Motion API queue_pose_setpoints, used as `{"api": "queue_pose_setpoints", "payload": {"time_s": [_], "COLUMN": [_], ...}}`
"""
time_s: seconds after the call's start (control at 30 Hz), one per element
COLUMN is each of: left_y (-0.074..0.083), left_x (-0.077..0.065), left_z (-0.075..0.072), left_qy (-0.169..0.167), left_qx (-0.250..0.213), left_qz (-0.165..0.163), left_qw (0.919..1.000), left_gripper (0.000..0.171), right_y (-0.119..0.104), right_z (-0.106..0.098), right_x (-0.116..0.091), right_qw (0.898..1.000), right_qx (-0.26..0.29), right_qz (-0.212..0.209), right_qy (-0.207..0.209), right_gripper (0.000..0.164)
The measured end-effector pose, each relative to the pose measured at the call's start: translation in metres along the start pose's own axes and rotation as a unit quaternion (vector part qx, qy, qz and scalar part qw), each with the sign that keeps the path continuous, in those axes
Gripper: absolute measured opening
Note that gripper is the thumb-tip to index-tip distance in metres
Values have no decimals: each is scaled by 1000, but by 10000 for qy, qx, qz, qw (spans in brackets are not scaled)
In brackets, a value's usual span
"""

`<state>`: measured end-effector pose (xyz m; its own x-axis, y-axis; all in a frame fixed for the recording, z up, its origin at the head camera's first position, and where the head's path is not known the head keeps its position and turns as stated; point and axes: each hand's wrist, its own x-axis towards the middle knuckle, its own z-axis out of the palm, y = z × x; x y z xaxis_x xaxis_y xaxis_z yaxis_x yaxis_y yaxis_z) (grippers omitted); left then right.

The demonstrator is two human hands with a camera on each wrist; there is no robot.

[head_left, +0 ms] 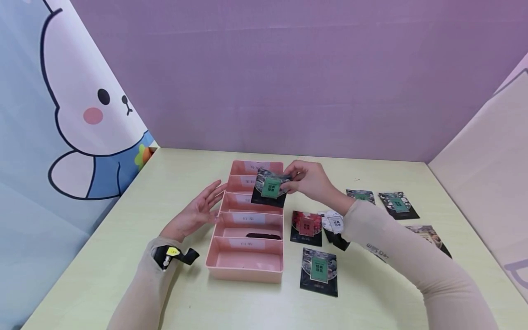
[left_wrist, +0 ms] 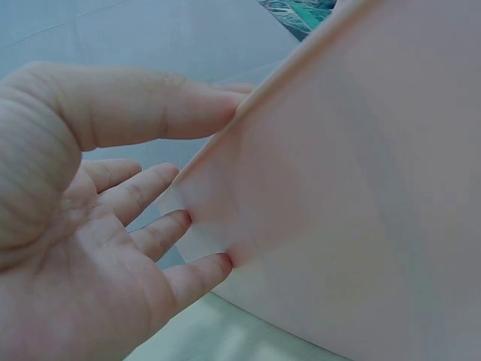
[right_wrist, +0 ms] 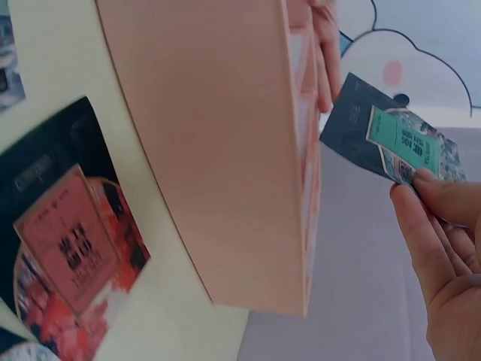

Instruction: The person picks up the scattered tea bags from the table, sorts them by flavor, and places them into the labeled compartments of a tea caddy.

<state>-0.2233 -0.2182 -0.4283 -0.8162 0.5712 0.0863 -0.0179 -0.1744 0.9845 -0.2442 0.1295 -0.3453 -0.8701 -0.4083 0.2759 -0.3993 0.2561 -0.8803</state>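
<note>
My right hand (head_left: 310, 179) pinches a dark sachet with a green label (head_left: 270, 187) by its edge, thumb against fingers, above the pink divided box (head_left: 245, 275). In the right wrist view, that sachet (right_wrist: 402, 144) is tilted beyond the box's upper rim. Beside the box's left side is my left hand (head_left: 197, 214). The left wrist view shows its thumb on the rim and its fairly straight fingertips (left_wrist: 214, 271) touching the outer wall. White labels with writing mark the box's several compartments. A dark flat item (head_left: 263, 236) lies in the second compartment from the front.
Right of the box lie a red-label sachet (head_left: 306, 228), a white-patterned one (head_left: 333, 223) and a green-label one (head_left: 319, 272). More sachets lie farther right, including a green-label one (head_left: 398, 205) and an orange-toned one (head_left: 429, 237), partly behind my right arm. A purple backdrop (head_left: 264, 82) stands behind the table.
</note>
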Motion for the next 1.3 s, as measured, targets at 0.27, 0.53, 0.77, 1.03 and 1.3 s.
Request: {"api": "queue_pose_setpoints", "payload": {"time_s": [0.27, 0.53, 0.77, 1.03, 1.3], "left_y": [-1, 0, 0, -3, -2], "left_x": [1, 1, 1, 1, 1], "left_z": [0, -1, 0, -2, -1], "left_qy": [-16, -64, -30, -179, -141], "left_qx": [6, 27, -68, 8, -22], "left_qz": [2, 23, -26, 126, 92], "left_qw": [10000, 10000, 10000, 9998, 9999], "left_gripper": [104, 105, 106, 105, 105], "right_y": [4, 6, 6, 13, 21], "right_z": [15, 21, 24, 29, 33], "right_x": [-7, -16, -24, -34, -40], "right_qw": [9990, 9880, 9602, 9017, 8217], "right_qx": [-285, -1141, -2046, -3134, -4218], "right_qz": [-296, -909, -1738, -2854, -3715], "right_qy": [-192, -515, -771, -857, -941], "right_gripper": [12, 10, 12, 15, 22]}}
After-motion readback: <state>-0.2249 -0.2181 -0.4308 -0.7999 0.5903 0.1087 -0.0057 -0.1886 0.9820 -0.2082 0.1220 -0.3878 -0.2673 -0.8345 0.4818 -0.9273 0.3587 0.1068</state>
